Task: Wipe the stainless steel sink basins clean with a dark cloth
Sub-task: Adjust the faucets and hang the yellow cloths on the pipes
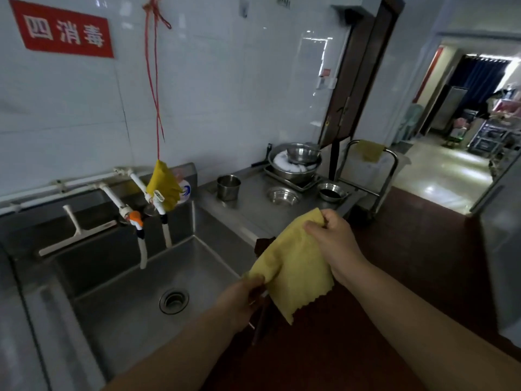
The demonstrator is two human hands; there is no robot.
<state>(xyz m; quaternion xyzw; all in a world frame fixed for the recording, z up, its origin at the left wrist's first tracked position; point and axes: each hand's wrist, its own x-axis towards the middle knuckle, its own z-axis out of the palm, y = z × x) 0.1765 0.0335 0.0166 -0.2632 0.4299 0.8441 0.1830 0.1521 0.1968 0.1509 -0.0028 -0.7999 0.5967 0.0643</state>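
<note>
left hand (244, 299), right hand (332, 235): pinch yellow cloth (296, 266) corners | beside sink (135, 300) rim

Three yellow cloths show: one held (296, 266), one hanging on a red string (165, 187), one draped over a cart rail (369, 149). One sink basin (127, 306) has one drain (174, 301). Two white taps (141, 241) hang. The counter (253, 213) carries one steel cup (228, 187) and four steel bowls (294, 165).
</note>
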